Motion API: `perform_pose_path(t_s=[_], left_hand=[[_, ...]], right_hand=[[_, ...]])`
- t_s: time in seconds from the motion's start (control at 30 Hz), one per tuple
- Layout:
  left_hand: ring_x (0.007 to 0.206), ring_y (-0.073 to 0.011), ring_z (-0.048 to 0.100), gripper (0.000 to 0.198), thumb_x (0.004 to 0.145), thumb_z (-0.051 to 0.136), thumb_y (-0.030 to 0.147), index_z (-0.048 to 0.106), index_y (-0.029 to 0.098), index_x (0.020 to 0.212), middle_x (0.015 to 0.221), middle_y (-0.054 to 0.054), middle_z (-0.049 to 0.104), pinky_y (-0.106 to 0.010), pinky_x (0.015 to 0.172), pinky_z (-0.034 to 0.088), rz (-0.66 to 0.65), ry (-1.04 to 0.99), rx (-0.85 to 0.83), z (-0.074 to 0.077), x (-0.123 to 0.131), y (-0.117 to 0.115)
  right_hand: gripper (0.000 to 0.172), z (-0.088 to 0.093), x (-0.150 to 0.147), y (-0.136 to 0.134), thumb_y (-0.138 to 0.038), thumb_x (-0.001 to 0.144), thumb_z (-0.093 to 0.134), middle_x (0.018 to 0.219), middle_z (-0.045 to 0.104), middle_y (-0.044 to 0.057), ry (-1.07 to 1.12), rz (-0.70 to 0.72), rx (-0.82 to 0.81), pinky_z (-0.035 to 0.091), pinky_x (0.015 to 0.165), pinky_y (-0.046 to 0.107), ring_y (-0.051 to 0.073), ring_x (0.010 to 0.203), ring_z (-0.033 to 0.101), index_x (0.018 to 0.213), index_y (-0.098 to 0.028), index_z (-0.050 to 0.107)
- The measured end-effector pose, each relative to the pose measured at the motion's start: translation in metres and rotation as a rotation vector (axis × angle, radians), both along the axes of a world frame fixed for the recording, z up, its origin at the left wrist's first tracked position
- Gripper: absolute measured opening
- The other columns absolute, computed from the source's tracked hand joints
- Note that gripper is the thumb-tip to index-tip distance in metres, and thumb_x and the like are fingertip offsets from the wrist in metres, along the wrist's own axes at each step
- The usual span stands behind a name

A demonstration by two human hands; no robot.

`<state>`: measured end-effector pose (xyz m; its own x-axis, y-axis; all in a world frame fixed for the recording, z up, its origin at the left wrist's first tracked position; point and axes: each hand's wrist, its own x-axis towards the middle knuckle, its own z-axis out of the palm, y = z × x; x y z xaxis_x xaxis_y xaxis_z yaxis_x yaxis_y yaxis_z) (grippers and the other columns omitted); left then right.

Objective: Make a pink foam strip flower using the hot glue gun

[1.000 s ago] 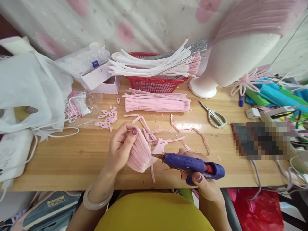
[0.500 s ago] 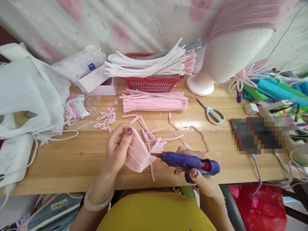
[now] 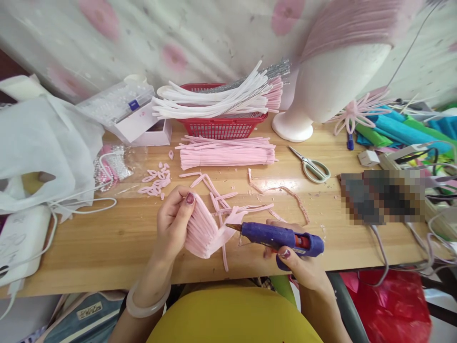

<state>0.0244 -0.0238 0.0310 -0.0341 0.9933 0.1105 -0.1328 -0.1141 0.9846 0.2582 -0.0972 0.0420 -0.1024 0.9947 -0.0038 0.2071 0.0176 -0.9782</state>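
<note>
My left hand point(image 3: 175, 214) is closed on a piece made of pink pipe cleaners point(image 3: 202, 228) laid side by side, thumb on its upper edge. A flat pink strip point(image 3: 226, 233) runs from its lower right side. In my right hand point(image 3: 296, 264) is a blue hot glue gun point(image 3: 274, 237), its nozzle pointing left, just apart from the piece and over the strip. Loose pink pipe cleaners point(image 3: 223, 205) lie on the table behind the piece. A bundle of pink pipe cleaners point(image 3: 228, 155) rests farther back.
Scissors point(image 3: 310, 164) and a pink measuring tape point(image 3: 298, 200) lie to the right. Behind stand a red basket point(image 3: 221, 128) of pipe cleaners and a white mannequin head point(image 3: 332, 85). Small pink loops point(image 3: 157, 178), a plastic bag point(image 3: 43, 143) and cables point(image 3: 82, 202) are on the left.
The glue gun's nozzle has drawn slightly away from the pink piece, up and to the right. My left hand still holds the piece; the whole view has shifted slightly.
</note>
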Motion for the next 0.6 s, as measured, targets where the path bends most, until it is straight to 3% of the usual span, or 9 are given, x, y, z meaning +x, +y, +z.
perform_pose_path(t_s=[0.13, 0.3, 0.6], left_hand=[[0.051, -0.0107, 0.036, 0.028, 0.088, 0.064, 0.047, 0.063, 0.021, 0.076, 0.061, 0.004, 0.045, -0.024, 0.047, 0.029, 0.004, 0.012, -0.002, 0.0009, 0.0008, -0.0015], [0.051, -0.0111, 0.037, 0.030, 0.087, 0.065, 0.048, 0.063, 0.021, 0.075, 0.061, 0.004, 0.044, -0.024, 0.047, 0.032, 0.027, 0.038, 0.002, 0.0011, 0.0012, -0.0024], [0.047, -0.0092, 0.036, 0.026, 0.088, 0.065, 0.045, 0.062, 0.021, 0.077, 0.058, 0.005, 0.045, -0.022, 0.044, 0.029, 0.012, -0.043, -0.018, -0.0028, -0.0020, -0.0025]], right_hand=[[0.056, 0.0033, -0.0018, -0.0022, -0.074, 0.083, 0.052, 0.061, 0.058, 0.005, 0.020, 0.032, 0.032, 0.041, 0.052, 0.033, 0.020, 0.054, 0.054, 0.064, -0.022, 0.062], [0.059, 0.0022, -0.0042, -0.0028, -0.077, 0.081, 0.051, 0.058, 0.053, 0.003, -0.004, -0.007, 0.070, 0.042, 0.053, 0.033, 0.019, 0.054, 0.050, 0.059, -0.023, 0.057], [0.058, -0.0014, -0.0014, -0.0052, -0.077, 0.082, 0.049, 0.058, 0.048, 0.002, -0.024, -0.006, -0.020, 0.039, 0.048, 0.031, 0.018, 0.052, 0.046, 0.060, -0.023, 0.051]])
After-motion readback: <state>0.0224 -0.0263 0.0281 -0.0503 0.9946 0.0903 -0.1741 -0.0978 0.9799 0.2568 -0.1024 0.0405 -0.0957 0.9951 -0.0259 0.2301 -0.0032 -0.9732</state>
